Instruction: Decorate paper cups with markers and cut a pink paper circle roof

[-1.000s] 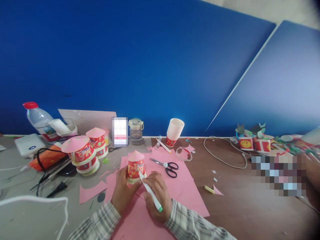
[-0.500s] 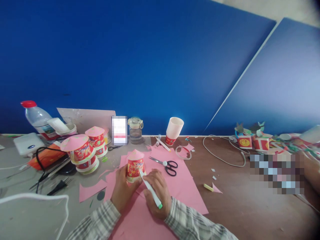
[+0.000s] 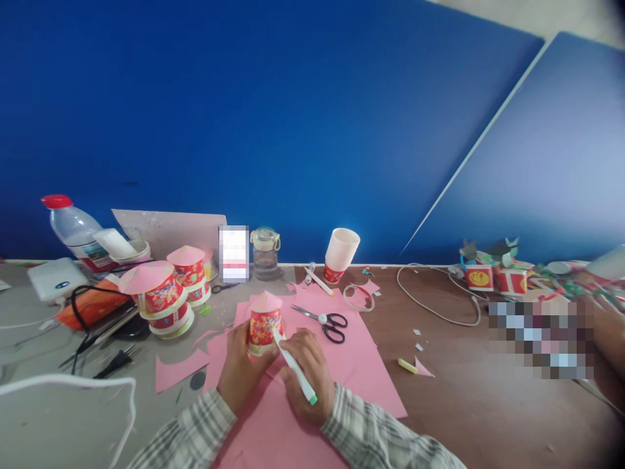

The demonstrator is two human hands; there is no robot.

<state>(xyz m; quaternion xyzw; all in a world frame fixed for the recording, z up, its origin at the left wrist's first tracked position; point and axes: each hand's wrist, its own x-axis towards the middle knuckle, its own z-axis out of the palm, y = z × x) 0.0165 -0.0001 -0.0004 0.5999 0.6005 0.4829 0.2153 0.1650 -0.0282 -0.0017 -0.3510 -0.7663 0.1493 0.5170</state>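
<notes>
A red patterned paper cup [image 3: 265, 327] with a pink cone on top stands over pink paper [image 3: 359, 365]. My left hand [image 3: 244, 365] is closed around its left side and lower front. In my right hand [image 3: 308, 378] is a white marker pen [image 3: 296, 371] with a green end; its tip meets or nearly meets the cup's right front. Scissors with black handles [image 3: 326, 321] lie on the paper, just beyond my right hand. Two similar cup models with pink cone tops [image 3: 156, 286] [image 3: 187, 264] stand to the left.
Stacked white cups [image 3: 343, 247], a lidded glass jar [image 3: 265, 251] and a red-capped bottle [image 3: 73, 225] stand along the blue partition. Cables [image 3: 434, 299] and paper scraps [image 3: 180, 369] lie about. Another person's arm [image 3: 608, 345] reaches in at the right, near more decorated cups [image 3: 480, 277].
Almost nothing differs. The view has shifted very slightly, and the pen stays against or close to the cup with both hands in the same hold.
</notes>
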